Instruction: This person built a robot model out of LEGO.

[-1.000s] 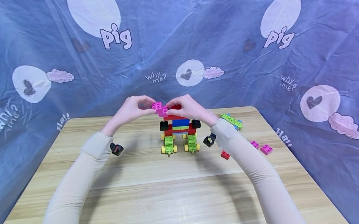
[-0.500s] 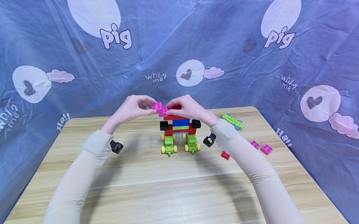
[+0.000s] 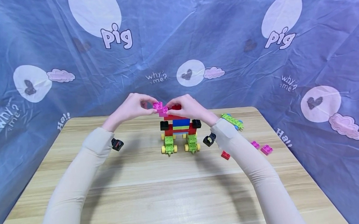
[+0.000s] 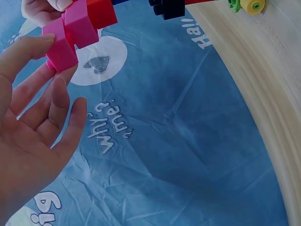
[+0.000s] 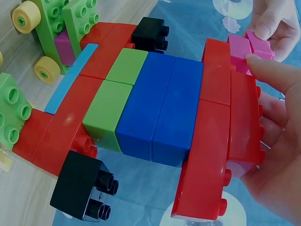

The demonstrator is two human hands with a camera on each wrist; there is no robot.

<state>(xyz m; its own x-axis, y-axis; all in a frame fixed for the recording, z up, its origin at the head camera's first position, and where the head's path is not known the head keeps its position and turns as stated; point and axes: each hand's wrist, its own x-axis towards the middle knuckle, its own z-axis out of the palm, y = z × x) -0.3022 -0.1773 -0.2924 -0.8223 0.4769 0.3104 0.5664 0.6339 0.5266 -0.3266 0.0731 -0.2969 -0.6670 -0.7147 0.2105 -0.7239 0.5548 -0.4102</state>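
A toy-brick figure [image 3: 181,122] stands on green wheeled bases, with red, blue and lime bricks stacked above and a black brick on each side. Two pink bricks sit stepped at its upper left corner, beside the red top row. My left hand [image 3: 132,106] pinches the outer, higher pink brick [image 4: 62,51] between thumb and fingers. My right hand [image 3: 187,108] holds the inner, lower pink brick [image 5: 240,48], its thumb on the near face and its other fingers behind the red top bricks [image 5: 244,117]. The pink bricks touch each other; whether their studs are fully pressed together I cannot tell.
Right of the figure lie a red brick [image 3: 225,155], two loose pink bricks [image 3: 266,149] and a green wheeled base [image 3: 232,121]. The right forearm passes over that side of the wooden table [image 3: 168,199]. A blue printed cloth [image 3: 152,43] hangs behind the table.
My left hand and wrist have risen slightly while keeping their pinch on the outer pink brick. The right hand, the figure and the loose bricks stay practically where they were.
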